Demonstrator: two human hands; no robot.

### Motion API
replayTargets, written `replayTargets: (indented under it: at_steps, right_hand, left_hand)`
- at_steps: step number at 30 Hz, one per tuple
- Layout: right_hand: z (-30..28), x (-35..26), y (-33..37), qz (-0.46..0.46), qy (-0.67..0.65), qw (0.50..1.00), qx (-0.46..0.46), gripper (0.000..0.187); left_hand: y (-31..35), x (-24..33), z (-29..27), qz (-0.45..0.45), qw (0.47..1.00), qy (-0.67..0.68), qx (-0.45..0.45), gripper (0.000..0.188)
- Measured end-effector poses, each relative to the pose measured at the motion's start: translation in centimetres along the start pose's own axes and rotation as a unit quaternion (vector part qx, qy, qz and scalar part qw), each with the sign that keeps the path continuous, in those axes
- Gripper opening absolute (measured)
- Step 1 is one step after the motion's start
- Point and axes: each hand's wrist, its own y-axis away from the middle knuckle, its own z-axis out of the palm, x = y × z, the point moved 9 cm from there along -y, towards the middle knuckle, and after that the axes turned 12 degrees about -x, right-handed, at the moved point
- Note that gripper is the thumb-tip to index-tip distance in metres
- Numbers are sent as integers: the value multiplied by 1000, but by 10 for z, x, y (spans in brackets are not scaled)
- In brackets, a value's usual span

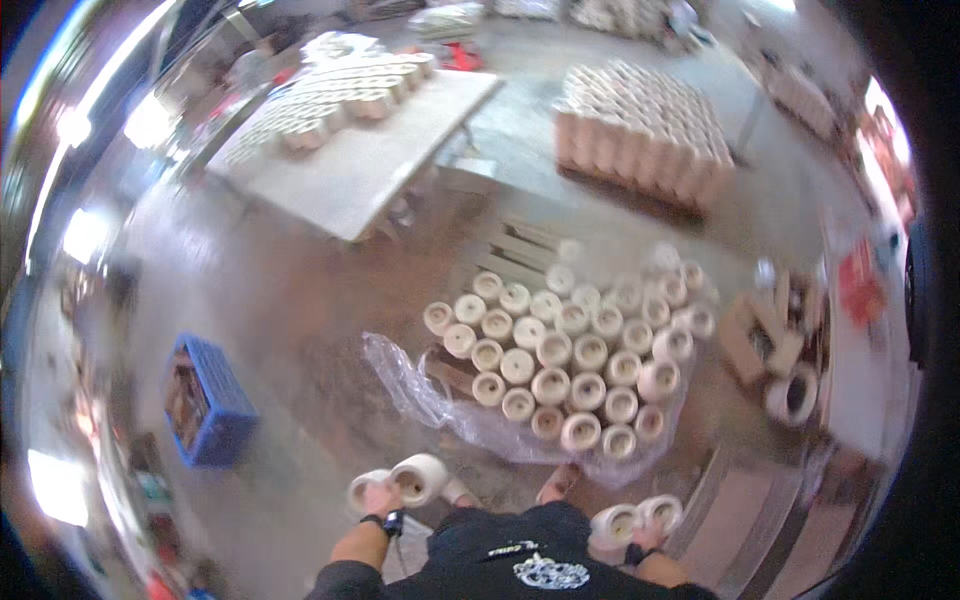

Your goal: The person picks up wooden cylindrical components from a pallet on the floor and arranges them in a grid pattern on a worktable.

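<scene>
My left hand (381, 496) is closed on a pair of round cream pots, gripping them side by side; the nearer-to-centre pot (428, 472) shows its round opening. Off to the right, my right hand (650, 533) is closed on two similar pots (615, 524), their openings facing up. Both pairs are held out at either side of my body. Just beyond my feet, many more cream pots (553, 349) stand in close rows on a pallet (450, 377) with clear plastic film (425, 398) spread along its near and left edges. My fingertips are partly hidden by the pots.
A blue crate (228, 405) stands on the floor at left. Farther off, a large board table (350, 180) carries rows of pots, and a tall block of stacked pots (640, 135) stands at the back right. Cardboard pieces (745, 340) and a ring-shaped roll (793, 397) lie at right.
</scene>
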Motion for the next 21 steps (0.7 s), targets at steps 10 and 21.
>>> replayTargets:
  at_steps: [10, 21]
  right_hand:
    - [70, -180, -117, -242, -41, 969, -9, 69]
    - [266, -546, -52, -196, 118, 972, -47, 65]
  left_hand:
    - [33, -271, 117, -195, 951, 241, -9, 48]
    - [20, -379, 211, -344, 871, 351, 16, 52]
